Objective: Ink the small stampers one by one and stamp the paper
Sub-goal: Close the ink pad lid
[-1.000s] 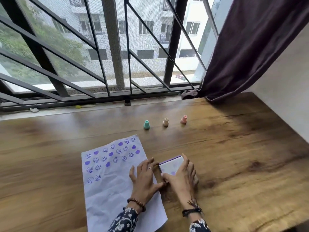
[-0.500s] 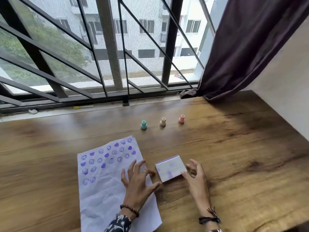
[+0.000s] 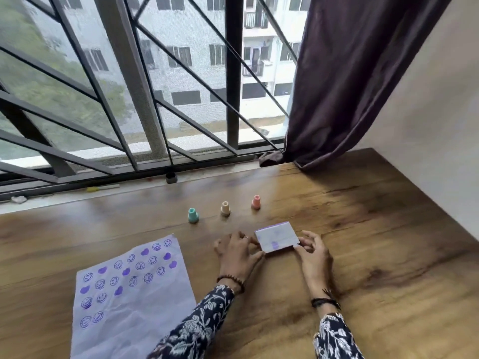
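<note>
A white ink pad (image 3: pixel 277 237) with purple stains lies flat on the wooden table (image 3: pixel 388 255). My left hand (image 3: pixel 237 256) pinches its left end and my right hand (image 3: pixel 312 252) pinches its right end. Three small stampers stand in a row just behind it: teal (image 3: pixel 193 215), beige (image 3: pixel 225 208) and pink (image 3: pixel 256 202). None of them is touched. The crumpled white paper (image 3: pixel 134 301) lies to the left, its upper half covered with purple smileys and hearts.
A barred window (image 3: pixel 145 99) runs along the table's far edge, with a small black cap (image 3: pixel 171 177) and a yellow pen (image 3: pixel 102 188) on the sill. A dark curtain (image 3: pixel 350 81) hangs at the back right. A white wall (image 3: pixel 440 141) bounds the right side.
The ink pad has shifted away from the paper, toward the stampers. Both hands, spread open half a second ago, now grip its two ends. The view has tilted.
</note>
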### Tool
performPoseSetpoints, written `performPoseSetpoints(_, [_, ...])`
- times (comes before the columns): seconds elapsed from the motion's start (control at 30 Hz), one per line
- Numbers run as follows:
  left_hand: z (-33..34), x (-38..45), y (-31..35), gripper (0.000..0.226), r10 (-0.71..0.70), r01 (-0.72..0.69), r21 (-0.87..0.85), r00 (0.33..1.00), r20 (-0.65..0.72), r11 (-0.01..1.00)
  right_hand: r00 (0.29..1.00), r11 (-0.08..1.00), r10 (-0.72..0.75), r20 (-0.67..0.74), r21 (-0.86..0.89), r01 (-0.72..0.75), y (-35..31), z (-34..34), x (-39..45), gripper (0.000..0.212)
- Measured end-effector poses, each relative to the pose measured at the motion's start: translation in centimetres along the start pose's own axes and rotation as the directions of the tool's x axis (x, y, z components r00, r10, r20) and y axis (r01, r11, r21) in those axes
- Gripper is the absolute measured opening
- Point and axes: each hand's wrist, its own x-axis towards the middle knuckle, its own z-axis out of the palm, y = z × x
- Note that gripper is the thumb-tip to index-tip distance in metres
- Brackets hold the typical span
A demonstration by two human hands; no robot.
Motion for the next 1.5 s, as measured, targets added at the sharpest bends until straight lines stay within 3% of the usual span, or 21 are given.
performPoseSetpoints(0.3, [1.6, 3.7, 2.5, 0.030, -0.004, 0.005, 0.083, 1.000, -0.017, 0.997, 1.000, 0.998, -0.017, 0.002, -0.066, 0.017, 0.4, -0.9, 4.9, 0.032])
performPoseSetpoints(0.47, [-0.7, 0.3, 0.8, 0.032, 0.092, -0.087, 0.073, 0.994, -0.062, 0.994, 0.984, 0.983, -0.110, -0.137, -0.160, 0.088, -0.7, 0.1, 0.8, 0.034])
performPoseSetpoints(0.57, [-2.7, -4.8, -2.4, 0.030, 0.127, -0.110, 0.116, 0.981, -0.150, 0.987, 0.968, 0.947, -0.242, 0.066, -0.200, 0.250, -1.3, 2.2, -4.5, 0.035])
performPoseSetpoints(0.63, [-4.1, -8.8, -5.2, 0.033, 0.069, -0.042, 0.129, 0.973, -0.219, 0.991, 0.891, 0.910, -0.296, 0.344, -0.181, 0.372, -1.6, 4.1, -8.5, 0.034])
performPoseSetpoints(0.73, [-6.5, -13.9, -8.7, 0.037, -0.066, 0.114, 0.145, 0.951, -0.302, 0.983, 0.694, 0.844, -0.339, 0.635, -0.120, 0.523, -1.8, 7.0, -13.4, 0.034])
performPoseSetpoints(0.83, [-8.8, -17.3, -11.5, 0.053, -0.182, 0.240, 0.150, 0.929, -0.322, 0.959, 0.529, 0.750, -0.365, 0.766, -0.094, 0.654, -1.6, 8.9, -16.0, 0.047])
performPoseSetpoints(0.93, [-10.0, -19.5, -14.1, 0.083, -0.341, 0.370, 0.140, 0.920, -0.194, 0.918, 0.437, 0.505, -0.386, 0.812, -0.210, 0.837, -1.5, 9.6, -17.0, 0.063])
performPoseSetpoints(0.97, [-10.1, -19.9, -15.0, 0.091, -0.379, 0.396, 0.156, 0.916, -0.131, 0.905, 0.432, 0.442, -0.369, 0.823, -0.253, 0.860, -1.5, 9.7, -17.2, 0.067])
performPoseSetpoints(1.07, [-9.9, -20.3, -16.7, 0.103, -0.397, 0.388, 0.198, 0.918, 0.003, 0.900, 0.444, 0.445, -0.371, 0.815, -0.264, 0.856, -1.0, 9.7, -17.1, 0.071])
performPoseSetpoints(1.3, [-9.4, -18.2, -17.6, 0.111, -0.264, 0.245, 0.174, 0.960, 0.094, 0.954, 0.583, 0.507, -0.330, 0.742, -0.382, 0.773, -0.7, 8.4, -17.7, 0.067])
performPoseSetpoints(1.5, [-9.2, -17.8, -18.1, 0.111, -0.243, 0.228, 0.134, 0.964, 0.108, 0.964, 0.607, 0.505, -0.232, 0.760, -0.439, 0.743, -1.1, 8.6, -17.8, 0.071])
